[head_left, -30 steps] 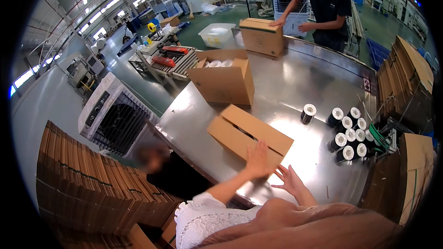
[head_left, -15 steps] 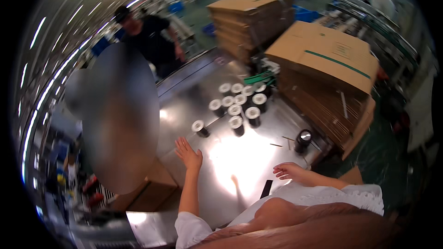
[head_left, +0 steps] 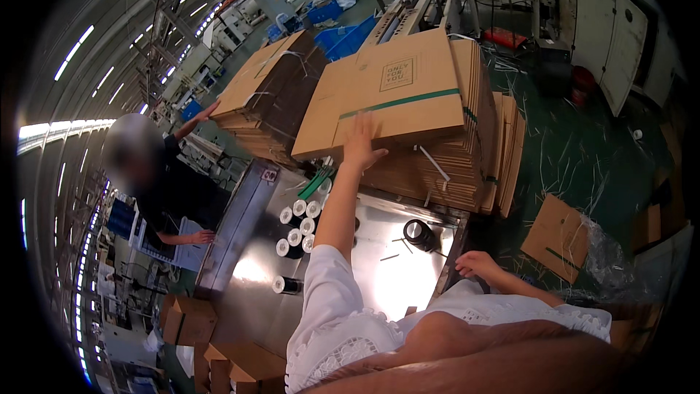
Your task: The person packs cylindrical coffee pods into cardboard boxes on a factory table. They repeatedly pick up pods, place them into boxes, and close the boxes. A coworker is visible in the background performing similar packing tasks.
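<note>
My left hand (head_left: 360,147) reaches forward with its fingers spread flat. It lies over the near edge of the top flattened cardboard box (head_left: 394,87) on a strapped stack; I cannot tell whether it presses on it. My right hand (head_left: 476,263) hangs past the right edge of the metal table (head_left: 251,277), its fingers loosely bent and nothing seen in them. Left of my left forearm, several dark spools with white ends (head_left: 295,237) stand grouped on the table. One spool (head_left: 286,285) is apart from them, tilted. A dark cylinder (head_left: 418,232) stands near the table's right corner.
A second cardboard stack (head_left: 266,95) stands further left. Beyond the table a person (head_left: 171,186) in dark clothes has one arm out toward that stack. A green bundle (head_left: 315,182) lies by the spools. Loose cardboard (head_left: 555,237) and plastic film (head_left: 611,259) lie on the floor at right.
My view has swung to the right. My left hand has gone from above the table to the cardboard stack. My right hand is now beyond the table's right edge, its fingers more bent.
</note>
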Demonstrator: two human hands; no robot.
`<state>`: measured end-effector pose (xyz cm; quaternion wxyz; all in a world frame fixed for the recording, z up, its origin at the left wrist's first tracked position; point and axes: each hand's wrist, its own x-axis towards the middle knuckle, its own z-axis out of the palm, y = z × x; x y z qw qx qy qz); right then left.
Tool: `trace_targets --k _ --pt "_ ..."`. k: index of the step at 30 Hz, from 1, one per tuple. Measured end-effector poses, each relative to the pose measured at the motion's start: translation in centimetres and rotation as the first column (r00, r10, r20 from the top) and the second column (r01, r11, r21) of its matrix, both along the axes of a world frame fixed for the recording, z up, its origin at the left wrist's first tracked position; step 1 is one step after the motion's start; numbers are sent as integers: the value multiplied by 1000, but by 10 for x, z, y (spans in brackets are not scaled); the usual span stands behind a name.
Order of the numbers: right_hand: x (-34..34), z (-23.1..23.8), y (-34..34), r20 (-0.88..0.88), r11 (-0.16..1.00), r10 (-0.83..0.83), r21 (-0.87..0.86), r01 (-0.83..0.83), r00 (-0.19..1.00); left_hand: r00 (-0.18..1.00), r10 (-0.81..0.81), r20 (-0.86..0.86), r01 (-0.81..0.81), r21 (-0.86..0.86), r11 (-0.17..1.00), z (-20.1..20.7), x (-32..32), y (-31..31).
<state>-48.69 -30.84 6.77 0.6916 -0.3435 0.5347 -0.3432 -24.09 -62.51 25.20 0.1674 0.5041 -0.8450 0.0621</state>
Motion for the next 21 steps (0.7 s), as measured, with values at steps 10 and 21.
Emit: trace_targets --k 10,21 --pt "-85 -1 -32 19 896 -365 -264 357 931 999 -10 49 3 151 989 -4 -11 -8" --pt "30 207 -115 -840 28 -238 -509 -861 489 968 243 -69 -253 -287 924 -16 84 285"
